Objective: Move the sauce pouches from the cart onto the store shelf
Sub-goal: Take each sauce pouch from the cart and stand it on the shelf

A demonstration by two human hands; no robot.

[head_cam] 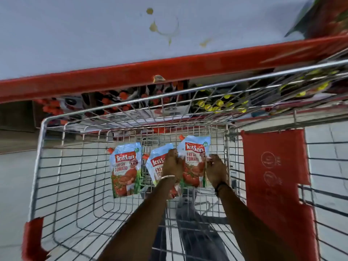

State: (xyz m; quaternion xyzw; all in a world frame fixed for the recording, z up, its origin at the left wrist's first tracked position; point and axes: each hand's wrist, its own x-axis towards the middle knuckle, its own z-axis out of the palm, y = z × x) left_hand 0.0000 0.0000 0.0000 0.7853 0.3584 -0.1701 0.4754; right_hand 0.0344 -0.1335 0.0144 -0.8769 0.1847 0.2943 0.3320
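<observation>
Both arms reach down into the wire cart (56, 166), which stands pushed up against the store shelf (131, 76). Three tomato sauce pouches lie in the far end of the basket, each light blue at the top with red tomatoes printed lower down and a small red cap at an upper corner.

The right pouch (194, 159) is gripped from both sides: the left hand (172, 163) pinches its left edge and the right hand (216, 169) pinches its right edge, fingers curled onto the packet. Its label faces up and reads clearly. The left wrist wears a thin metal bangle; the right wrist carries a dark band.

The middle pouch (157, 162) lies just beside it, tilted, and is partly hidden under the left hand and forearm. Whether the left hand also touches it I cannot tell. The left pouch (125, 169) lies a little apart, flat on the wire floor, untouched.

The shelf has a red front edge and a pale grey top marked with yellowish stains (156, 25). Beneath that edge, seen through the cart's wires, stand rows of bottles with red caps (120, 97) and others with yellow caps (216, 104). A red plastic flap (273, 166) hangs on the cart's right side.
</observation>
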